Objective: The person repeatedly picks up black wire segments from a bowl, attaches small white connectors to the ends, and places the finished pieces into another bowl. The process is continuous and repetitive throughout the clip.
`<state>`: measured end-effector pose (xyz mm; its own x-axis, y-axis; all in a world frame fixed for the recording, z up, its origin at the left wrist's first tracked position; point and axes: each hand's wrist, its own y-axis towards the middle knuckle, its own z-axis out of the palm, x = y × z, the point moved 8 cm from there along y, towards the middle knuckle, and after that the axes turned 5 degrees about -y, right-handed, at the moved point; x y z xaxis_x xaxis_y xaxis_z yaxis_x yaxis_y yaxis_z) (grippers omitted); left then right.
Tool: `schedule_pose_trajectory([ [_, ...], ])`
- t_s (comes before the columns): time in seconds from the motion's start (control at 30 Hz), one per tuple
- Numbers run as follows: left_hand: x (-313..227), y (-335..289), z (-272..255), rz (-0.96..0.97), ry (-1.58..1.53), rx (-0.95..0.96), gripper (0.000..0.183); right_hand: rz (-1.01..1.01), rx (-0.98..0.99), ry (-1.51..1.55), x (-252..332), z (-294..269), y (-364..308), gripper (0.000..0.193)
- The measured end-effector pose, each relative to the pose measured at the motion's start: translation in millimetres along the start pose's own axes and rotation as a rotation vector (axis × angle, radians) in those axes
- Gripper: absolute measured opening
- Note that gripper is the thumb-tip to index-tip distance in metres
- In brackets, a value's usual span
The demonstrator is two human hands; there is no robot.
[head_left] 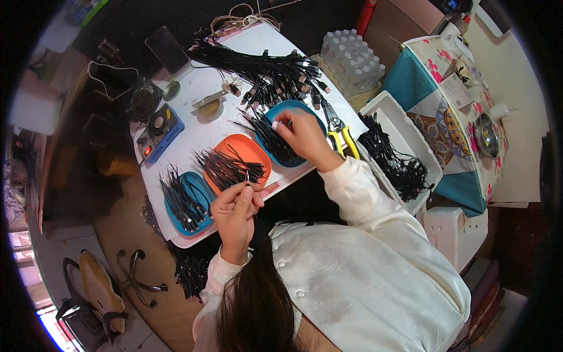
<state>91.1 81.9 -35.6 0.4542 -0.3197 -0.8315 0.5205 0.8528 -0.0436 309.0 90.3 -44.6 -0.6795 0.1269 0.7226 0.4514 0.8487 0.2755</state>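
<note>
A cable end (pixel 247 177) is pinched by the left hand (pixel 236 211) near the orange tray (pixel 251 150); whether black cables (pixel 274 142) are gripped by the right hand (pixel 304 132) cannot be told. Each is best singled out gently.

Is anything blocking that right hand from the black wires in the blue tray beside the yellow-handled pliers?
Nothing visible does. The right hand is over the blue tray, close by the black wires.

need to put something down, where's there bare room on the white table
Bare white tabletop lies between the blue-sided device and orange tray; another patch lies between the coiled cord and black cable pile. Orange tray, left blue tray and right blue tray crowd the near edge.
</note>
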Motion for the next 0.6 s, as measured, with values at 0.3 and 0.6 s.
schedule_pose_trajectory([
  [0.3,4,7,-13,-0.012,0.005,-0.115,0.020,0.061,-0.058,-0.047,-18,15,15,0.012],
  [0.6,-17,25,9,0.172,0.040,-0.214,0.020,-0.249,-0.192,0.163,79,-37,-36,0.014],
])
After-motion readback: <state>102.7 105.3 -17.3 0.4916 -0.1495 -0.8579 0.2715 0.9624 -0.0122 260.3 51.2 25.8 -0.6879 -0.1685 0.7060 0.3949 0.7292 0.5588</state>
